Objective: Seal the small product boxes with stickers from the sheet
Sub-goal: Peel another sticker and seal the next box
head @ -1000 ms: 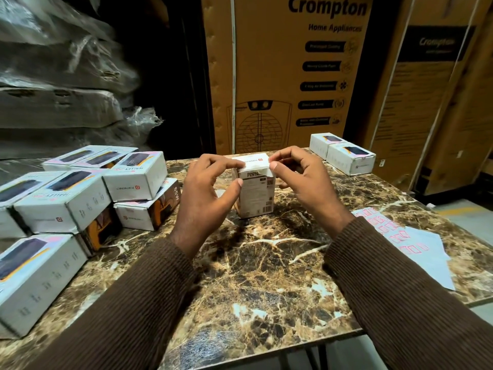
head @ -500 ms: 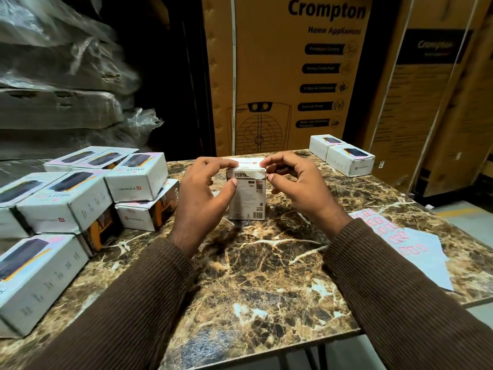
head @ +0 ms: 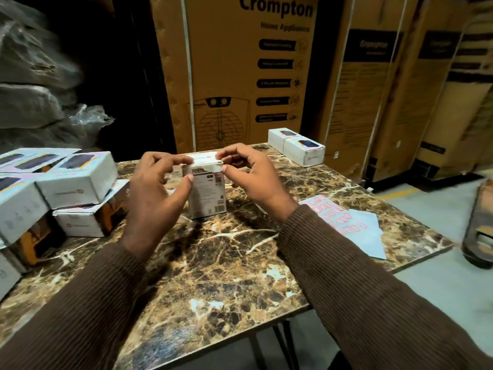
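A small white cardboard product box (head: 206, 192) with dark print on its near face stands upright near the middle of the brown, white-veined marble surface (head: 213, 276). Both hands are on it, both arms in ribbed brown sleeves. Left hand (head: 157, 193): fingers curled over the box's top left edge, thumb pressed against the left side lower down — it grips the box. Right hand (head: 250, 173): fingers curled, fingertips at the top right corner and thumb tip on the upper right edge — a pinch at the closing flap; whether a sticker is under the fingers cannot be told. The pale blue sticker sheet (head: 346, 222), with rows of red-outlined stickers, lies flat on the surface to the right of the box, near the right forearm, well apart from the hands. A stack of similar white product boxes (head: 77, 180) occupies the left side of the surface; two more white boxes (head: 296, 146) sit side by side at the far right corner. Large brown printed cartons (head: 240, 76) stand behind.
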`<control>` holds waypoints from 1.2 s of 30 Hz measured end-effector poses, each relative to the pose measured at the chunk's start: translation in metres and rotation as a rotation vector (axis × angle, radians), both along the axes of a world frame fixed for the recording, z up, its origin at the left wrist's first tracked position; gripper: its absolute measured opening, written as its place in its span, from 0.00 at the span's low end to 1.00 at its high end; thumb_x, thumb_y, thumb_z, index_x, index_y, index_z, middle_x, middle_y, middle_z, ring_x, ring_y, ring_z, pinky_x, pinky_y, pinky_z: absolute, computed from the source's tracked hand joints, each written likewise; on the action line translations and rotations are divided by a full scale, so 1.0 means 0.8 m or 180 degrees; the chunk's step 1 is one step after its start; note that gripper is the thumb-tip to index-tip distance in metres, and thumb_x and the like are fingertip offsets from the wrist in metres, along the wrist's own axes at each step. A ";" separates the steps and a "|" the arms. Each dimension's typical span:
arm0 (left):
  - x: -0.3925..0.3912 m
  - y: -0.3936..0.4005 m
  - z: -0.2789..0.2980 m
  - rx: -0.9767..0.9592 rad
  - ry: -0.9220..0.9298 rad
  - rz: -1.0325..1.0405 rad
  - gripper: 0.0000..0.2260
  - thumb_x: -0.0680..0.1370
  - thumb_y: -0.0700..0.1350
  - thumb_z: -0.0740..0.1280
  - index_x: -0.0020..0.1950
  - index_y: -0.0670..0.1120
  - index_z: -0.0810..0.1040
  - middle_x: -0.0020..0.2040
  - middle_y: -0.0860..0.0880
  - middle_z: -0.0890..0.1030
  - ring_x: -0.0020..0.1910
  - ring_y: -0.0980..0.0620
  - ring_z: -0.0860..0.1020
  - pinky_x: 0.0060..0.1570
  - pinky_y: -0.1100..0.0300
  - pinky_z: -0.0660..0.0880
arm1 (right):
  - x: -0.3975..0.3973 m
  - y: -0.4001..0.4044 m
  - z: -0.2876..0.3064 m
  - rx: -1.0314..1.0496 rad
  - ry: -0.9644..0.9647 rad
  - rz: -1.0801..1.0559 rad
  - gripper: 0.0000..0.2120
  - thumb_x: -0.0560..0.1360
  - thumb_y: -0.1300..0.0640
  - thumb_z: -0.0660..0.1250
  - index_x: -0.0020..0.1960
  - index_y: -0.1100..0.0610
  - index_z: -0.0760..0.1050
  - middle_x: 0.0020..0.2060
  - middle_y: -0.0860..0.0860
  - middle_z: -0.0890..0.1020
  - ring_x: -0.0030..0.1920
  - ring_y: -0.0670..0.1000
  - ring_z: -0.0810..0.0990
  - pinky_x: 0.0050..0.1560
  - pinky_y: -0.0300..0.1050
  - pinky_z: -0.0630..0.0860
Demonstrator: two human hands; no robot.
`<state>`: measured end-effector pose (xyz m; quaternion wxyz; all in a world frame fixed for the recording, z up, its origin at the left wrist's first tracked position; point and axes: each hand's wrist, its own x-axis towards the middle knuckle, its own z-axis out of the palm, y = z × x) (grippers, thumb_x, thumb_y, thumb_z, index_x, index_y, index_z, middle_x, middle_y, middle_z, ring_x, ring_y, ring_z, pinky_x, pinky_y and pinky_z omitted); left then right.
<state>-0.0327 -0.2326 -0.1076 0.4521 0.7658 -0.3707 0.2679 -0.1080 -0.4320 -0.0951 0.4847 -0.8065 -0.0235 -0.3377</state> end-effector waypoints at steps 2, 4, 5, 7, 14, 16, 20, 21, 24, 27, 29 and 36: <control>-0.001 0.001 0.001 -0.0028 -0.0111 0.0019 0.12 0.80 0.42 0.72 0.64 0.47 0.82 0.60 0.48 0.75 0.61 0.49 0.75 0.57 0.47 0.79 | -0.005 0.001 0.004 0.0096 0.0007 -0.0080 0.10 0.80 0.60 0.71 0.60 0.52 0.82 0.51 0.48 0.84 0.51 0.44 0.82 0.45 0.41 0.80; -0.005 0.002 0.004 -0.0064 -0.0306 0.0030 0.12 0.80 0.42 0.73 0.64 0.46 0.82 0.59 0.47 0.75 0.61 0.47 0.75 0.57 0.43 0.77 | -0.016 0.000 0.012 0.0208 0.0030 -0.0131 0.11 0.80 0.59 0.70 0.61 0.51 0.82 0.52 0.49 0.83 0.51 0.46 0.82 0.43 0.41 0.79; -0.009 0.001 0.005 -0.0071 -0.0397 0.0022 0.12 0.80 0.41 0.73 0.63 0.46 0.82 0.59 0.46 0.75 0.61 0.45 0.75 0.57 0.43 0.77 | -0.024 -0.002 0.018 0.0279 0.0047 -0.0121 0.11 0.80 0.60 0.70 0.61 0.51 0.82 0.53 0.51 0.84 0.50 0.47 0.82 0.43 0.41 0.79; -0.024 -0.005 0.008 -0.0032 -0.0525 -0.0064 0.12 0.79 0.40 0.73 0.63 0.44 0.83 0.59 0.45 0.75 0.61 0.44 0.75 0.58 0.44 0.76 | -0.047 -0.010 0.034 0.0339 0.0117 -0.0076 0.10 0.81 0.61 0.69 0.61 0.53 0.82 0.53 0.55 0.84 0.47 0.48 0.82 0.40 0.39 0.78; -0.081 -0.043 -0.008 0.0855 -0.0497 -0.1343 0.10 0.81 0.48 0.69 0.61 0.52 0.82 0.60 0.53 0.76 0.62 0.54 0.74 0.60 0.58 0.74 | -0.150 -0.091 0.055 -0.0320 0.0537 -0.0019 0.06 0.81 0.60 0.72 0.56 0.55 0.85 0.50 0.58 0.86 0.45 0.49 0.82 0.45 0.41 0.79; -0.096 -0.054 -0.017 0.1215 -0.0338 -0.1652 0.10 0.82 0.52 0.67 0.63 0.55 0.82 0.63 0.57 0.75 0.65 0.60 0.72 0.64 0.59 0.73 | -0.176 -0.118 0.044 -0.0505 0.0705 -0.0069 0.06 0.80 0.56 0.73 0.55 0.56 0.85 0.48 0.58 0.86 0.45 0.50 0.82 0.45 0.41 0.79; -0.116 -0.078 -0.028 0.1708 -0.0303 -0.2022 0.15 0.85 0.56 0.65 0.70 0.55 0.79 0.69 0.60 0.75 0.68 0.62 0.72 0.67 0.56 0.74 | -0.215 -0.159 0.017 -0.0606 0.0991 -0.0172 0.19 0.73 0.37 0.74 0.53 0.51 0.86 0.47 0.53 0.87 0.47 0.58 0.84 0.47 0.55 0.82; -0.119 -0.086 -0.030 0.1806 -0.0315 -0.2033 0.18 0.85 0.59 0.63 0.72 0.55 0.78 0.70 0.60 0.75 0.69 0.63 0.72 0.68 0.56 0.74 | -0.220 -0.166 0.012 -0.0680 0.1071 -0.0202 0.23 0.71 0.31 0.73 0.53 0.49 0.86 0.47 0.52 0.87 0.49 0.59 0.84 0.48 0.56 0.82; -0.122 -0.112 -0.033 0.2081 -0.0318 -0.1957 0.24 0.84 0.65 0.59 0.77 0.55 0.73 0.74 0.59 0.73 0.71 0.62 0.70 0.70 0.54 0.72 | -0.226 -0.173 0.001 -0.1003 0.1202 -0.0202 0.24 0.72 0.30 0.71 0.52 0.49 0.86 0.46 0.49 0.87 0.47 0.51 0.85 0.47 0.50 0.81; -0.121 -0.136 -0.035 0.2147 -0.0242 -0.1939 0.26 0.84 0.66 0.59 0.77 0.53 0.73 0.73 0.57 0.74 0.70 0.59 0.72 0.69 0.50 0.74 | -0.223 -0.175 -0.004 -0.1323 0.1380 -0.0213 0.15 0.74 0.39 0.73 0.53 0.48 0.86 0.47 0.45 0.87 0.49 0.47 0.85 0.51 0.51 0.83; -0.120 -0.146 -0.037 0.2182 -0.0248 -0.1931 0.27 0.83 0.67 0.58 0.75 0.52 0.75 0.72 0.57 0.75 0.69 0.58 0.73 0.67 0.49 0.75 | -0.218 -0.178 -0.007 -0.1631 0.1479 -0.0320 0.10 0.76 0.44 0.75 0.54 0.47 0.86 0.47 0.42 0.86 0.50 0.44 0.84 0.50 0.49 0.82; -0.121 -0.149 -0.041 0.2259 -0.0265 -0.1980 0.25 0.83 0.67 0.60 0.73 0.53 0.76 0.71 0.57 0.76 0.68 0.59 0.73 0.68 0.51 0.75 | -0.204 -0.184 -0.014 -0.2159 0.1707 -0.0431 0.03 0.78 0.55 0.76 0.50 0.47 0.86 0.44 0.41 0.84 0.47 0.41 0.81 0.44 0.32 0.73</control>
